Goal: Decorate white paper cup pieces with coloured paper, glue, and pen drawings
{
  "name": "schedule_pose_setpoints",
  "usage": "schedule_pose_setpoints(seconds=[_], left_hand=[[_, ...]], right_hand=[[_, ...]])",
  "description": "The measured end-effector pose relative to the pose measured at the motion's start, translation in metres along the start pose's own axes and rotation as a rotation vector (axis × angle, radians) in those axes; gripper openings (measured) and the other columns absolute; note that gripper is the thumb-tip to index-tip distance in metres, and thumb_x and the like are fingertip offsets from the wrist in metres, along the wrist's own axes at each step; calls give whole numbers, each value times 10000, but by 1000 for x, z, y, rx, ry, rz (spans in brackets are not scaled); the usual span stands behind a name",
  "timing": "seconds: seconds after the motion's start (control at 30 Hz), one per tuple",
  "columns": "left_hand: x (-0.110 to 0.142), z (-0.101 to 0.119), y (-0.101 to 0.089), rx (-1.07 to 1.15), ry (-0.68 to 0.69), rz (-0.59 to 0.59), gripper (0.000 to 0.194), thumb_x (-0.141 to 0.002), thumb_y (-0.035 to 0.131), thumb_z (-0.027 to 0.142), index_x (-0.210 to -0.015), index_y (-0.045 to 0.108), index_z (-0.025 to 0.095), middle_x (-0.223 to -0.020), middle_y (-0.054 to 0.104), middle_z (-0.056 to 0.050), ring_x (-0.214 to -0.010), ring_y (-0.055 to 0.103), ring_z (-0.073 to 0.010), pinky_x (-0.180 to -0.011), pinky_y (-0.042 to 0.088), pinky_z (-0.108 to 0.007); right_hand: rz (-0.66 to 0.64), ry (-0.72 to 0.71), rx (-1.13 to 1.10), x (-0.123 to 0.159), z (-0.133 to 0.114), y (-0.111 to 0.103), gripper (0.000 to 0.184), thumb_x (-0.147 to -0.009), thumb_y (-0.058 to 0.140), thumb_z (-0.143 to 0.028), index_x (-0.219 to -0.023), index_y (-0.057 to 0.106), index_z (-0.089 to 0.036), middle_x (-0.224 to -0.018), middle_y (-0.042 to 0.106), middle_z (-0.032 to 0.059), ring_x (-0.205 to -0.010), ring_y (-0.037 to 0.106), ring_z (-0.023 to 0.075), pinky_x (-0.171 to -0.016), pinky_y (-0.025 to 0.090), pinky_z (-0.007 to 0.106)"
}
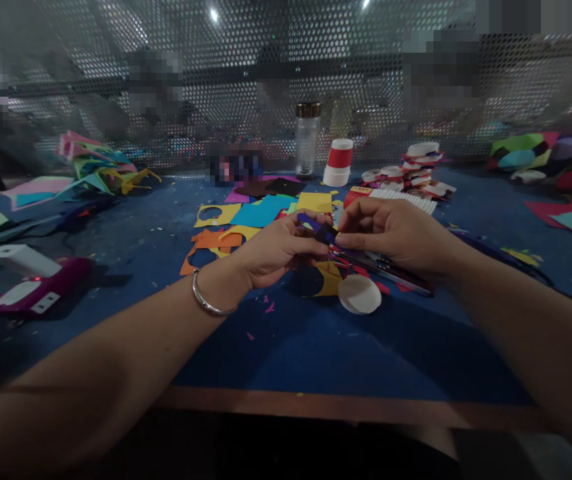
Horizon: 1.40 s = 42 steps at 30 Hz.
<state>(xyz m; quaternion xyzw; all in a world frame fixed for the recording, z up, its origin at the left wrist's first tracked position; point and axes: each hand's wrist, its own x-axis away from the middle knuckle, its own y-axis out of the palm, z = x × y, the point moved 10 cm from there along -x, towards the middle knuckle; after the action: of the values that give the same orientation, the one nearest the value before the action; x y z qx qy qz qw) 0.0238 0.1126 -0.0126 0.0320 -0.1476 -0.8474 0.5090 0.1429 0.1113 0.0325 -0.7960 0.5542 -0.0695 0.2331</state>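
In the head view my left hand [283, 248], with a silver bangle at its wrist, is closed on a small dark purple piece [311, 224], which looks like paper. Facing it, my right hand [396, 232] has its thumb and index finger pinched close to the same piece. Whatever lies between those fingertips is too small and dim to make out. Below the right hand a long, thin dark tool [406, 279] rests on the table, partly covered. A white paper disc [360, 295] lies just in front, beside a yellow paper scrap [329, 279].
Cut coloured sheets, including a blue one [261, 211], spread over the blue table [286, 360]. Behind stand a clear bottle [307, 143] and stacked paper cups [339, 163]. A pile of cup pieces [419, 170] is at right, a magenta device [41, 287] at left.
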Motion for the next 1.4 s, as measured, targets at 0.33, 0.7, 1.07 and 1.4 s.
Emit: schedule_pose_setpoints(seconds=[0.33, 0.7, 1.07, 1.4], left_hand=[[1, 2, 4, -14, 40, -42, 394, -647, 791, 2, -951, 617, 182, -839, 660, 39, -697, 651, -83, -573, 449, -200], [2, 4, 7, -72, 66, -63, 295, -758, 776, 90, -957, 581, 187, -809, 663, 36, -725, 687, -105, -632, 493, -225], [1, 8, 4, -158, 154, -56, 304, -750, 818, 155, -972, 612, 189, -795, 657, 28, -764, 681, -122, -698, 500, -253], [-1, 9, 3, -177, 186, -62, 369, -683, 869, 172, -957, 622, 186, -762, 663, 33, -757, 686, -125, -677, 507, -234]], right_hand=[[21, 48, -59, 1, 3, 1, 358, -637, 921, -405, -796, 661, -218, -767, 685, -10, -735, 645, 153, -720, 541, 312], [15, 78, -94, 3, 6, 1, 360, -626, 935, -371, -811, 665, -222, -776, 701, -9, -773, 668, 167, -746, 545, 319], [25, 58, -73, 2, 6, 0, 355, -642, 923, -395, -802, 657, -224, -785, 702, -4, -771, 672, 171, -735, 549, 325], [24, 54, -100, 3, 2, 1, 355, -607, 935, -347, -779, 652, -219, -757, 689, -20, -735, 660, 150, -718, 546, 302]])
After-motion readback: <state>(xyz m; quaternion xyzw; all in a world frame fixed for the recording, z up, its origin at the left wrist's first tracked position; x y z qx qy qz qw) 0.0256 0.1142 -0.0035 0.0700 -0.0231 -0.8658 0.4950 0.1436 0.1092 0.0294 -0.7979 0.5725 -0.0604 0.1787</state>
